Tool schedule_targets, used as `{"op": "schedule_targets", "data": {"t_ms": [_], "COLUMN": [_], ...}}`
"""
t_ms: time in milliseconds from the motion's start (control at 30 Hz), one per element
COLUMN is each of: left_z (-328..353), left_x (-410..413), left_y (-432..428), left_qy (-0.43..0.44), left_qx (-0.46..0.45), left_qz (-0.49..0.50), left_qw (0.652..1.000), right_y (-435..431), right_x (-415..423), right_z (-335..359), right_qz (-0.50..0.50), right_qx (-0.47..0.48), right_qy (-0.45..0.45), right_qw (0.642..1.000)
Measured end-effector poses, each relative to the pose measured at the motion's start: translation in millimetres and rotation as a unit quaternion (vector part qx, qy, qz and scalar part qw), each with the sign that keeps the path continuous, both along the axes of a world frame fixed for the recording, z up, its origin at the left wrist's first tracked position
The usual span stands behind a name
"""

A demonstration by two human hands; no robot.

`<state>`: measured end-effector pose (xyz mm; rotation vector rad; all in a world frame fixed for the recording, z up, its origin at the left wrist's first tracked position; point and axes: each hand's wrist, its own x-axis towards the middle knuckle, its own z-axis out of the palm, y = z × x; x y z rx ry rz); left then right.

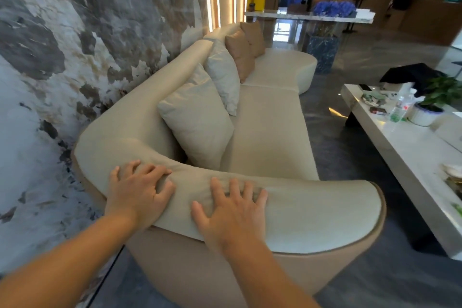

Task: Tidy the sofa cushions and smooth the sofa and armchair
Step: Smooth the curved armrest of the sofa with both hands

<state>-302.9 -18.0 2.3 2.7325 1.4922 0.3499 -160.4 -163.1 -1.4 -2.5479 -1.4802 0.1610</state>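
Note:
A long cream sofa (265,132) runs away from me along the marbled wall. Its padded near armrest (315,212) lies right in front of me. My left hand (138,191) presses flat on the armrest's left part, fingers spread. My right hand (231,210) lies flat beside it, fingers apart, with small wrinkles in the fabric at the fingertips. Two pale grey cushions (197,120) (223,75) lean against the backrest. Behind them stand two tan cushions (240,54) (255,36). No armchair is in view.
A low white coffee table (405,147) stands to the right with a potted plant (435,100), a bottle (398,110), a phone and a dark cloth. A marble counter (307,16) with blue flowers lies beyond the sofa. Dark glossy floor runs between sofa and table.

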Motion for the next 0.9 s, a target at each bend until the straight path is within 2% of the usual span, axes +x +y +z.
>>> {"op": "schedule_targets", "data": {"t_ms": [100, 167, 200, 267, 300, 367, 633, 733, 900], "left_z": [37.5, 45.3, 39.8, 17.3, 6.5, -3.8, -13.0, -10.5, -4.1], "left_x": [39.2, 77.4, 95.8, 120.0, 125.1, 131.3, 134.8, 130.7, 120.8], "left_y": [21.5, 16.5, 0.8, -43.0, -57.7, -61.8, -42.5, -37.7, -42.3], "left_qy": [0.106, 0.196, 0.205, 0.186, 0.175, 0.144, 0.121, 0.091, 0.092], "left_qx": [-0.052, -0.071, -0.091, -0.106, -0.083, -0.047, -0.071, -0.08, -0.08], "left_qz": [-0.015, -0.041, -0.073, -0.151, -0.17, -0.176, -0.21, -0.247, -0.268], "left_qw": [0.993, 0.977, 0.972, 0.965, 0.966, 0.973, 0.968, 0.961, 0.956], "right_y": [-13.4, -35.3, -48.8, -69.3, -72.5, -70.4, -70.1, -68.7, -63.3], "right_x": [48.0, 84.5, 98.0, 111.5, 112.6, 112.2, 104.2, 102.3, 94.2], "right_z": [13.4, 15.8, 14.3, 11.5, 10.5, 10.3, 7.9, 7.0, 11.8], "right_qz": [0.031, -0.033, -0.078, -0.132, -0.135, -0.133, -0.151, -0.162, -0.188], "right_qx": [-0.031, -0.071, -0.09, -0.102, -0.099, -0.093, -0.066, -0.065, -0.081], "right_qy": [0.029, 0.038, 0.041, 0.04, 0.036, 0.023, -0.008, -0.005, 0.011], "right_qw": [0.999, 0.996, 0.992, 0.985, 0.985, 0.986, 0.986, 0.985, 0.979]}}
